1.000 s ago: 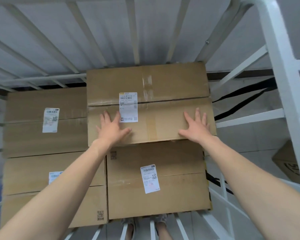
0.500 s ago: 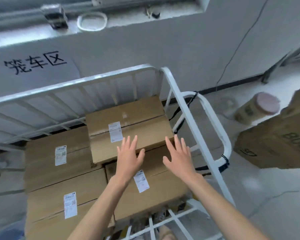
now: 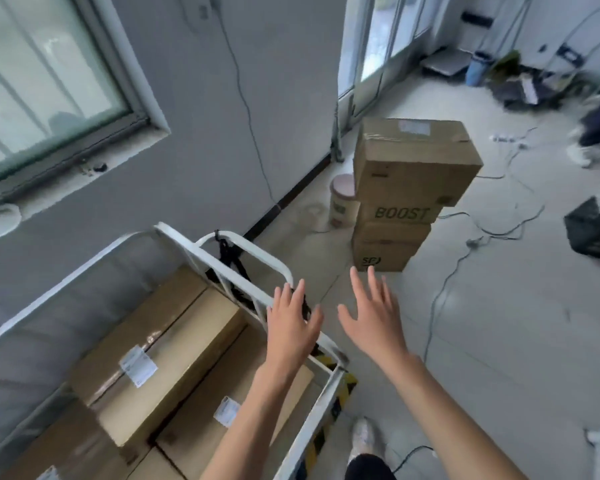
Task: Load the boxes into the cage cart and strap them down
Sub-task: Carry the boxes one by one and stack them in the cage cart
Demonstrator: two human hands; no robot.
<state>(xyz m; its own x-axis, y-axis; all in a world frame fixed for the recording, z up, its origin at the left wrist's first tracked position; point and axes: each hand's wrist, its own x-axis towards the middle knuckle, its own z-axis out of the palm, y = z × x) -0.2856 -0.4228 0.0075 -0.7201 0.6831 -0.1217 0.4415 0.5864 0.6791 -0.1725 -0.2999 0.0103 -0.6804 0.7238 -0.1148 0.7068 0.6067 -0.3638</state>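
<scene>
Head view: left hand (image 3: 291, 327) over cage cart rail (image 3: 248, 249), right hand (image 3: 374, 323) beside, fingers spread; floor cables (image 3: 440, 299) before box stack (image 3: 409, 174).

Left hand (image 3: 293, 332) and right hand (image 3: 374, 318) outstretched, fingers spread, empty.

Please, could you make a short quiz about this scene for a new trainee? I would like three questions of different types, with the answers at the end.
1. True or false: the right hand holds the black strap that hangs on the cage cart.
2. Which word is printed on the middle box of the stack on the floor? A) BOOST B) FRAGILE C) EXPRESS
3. Short answer: what stands on the floor beside that stack, on its wall side?

Key
1. False. The right hand and the left hand are both open and hold nothing.
2. A.
3. A bucket with a pink lid.
</scene>
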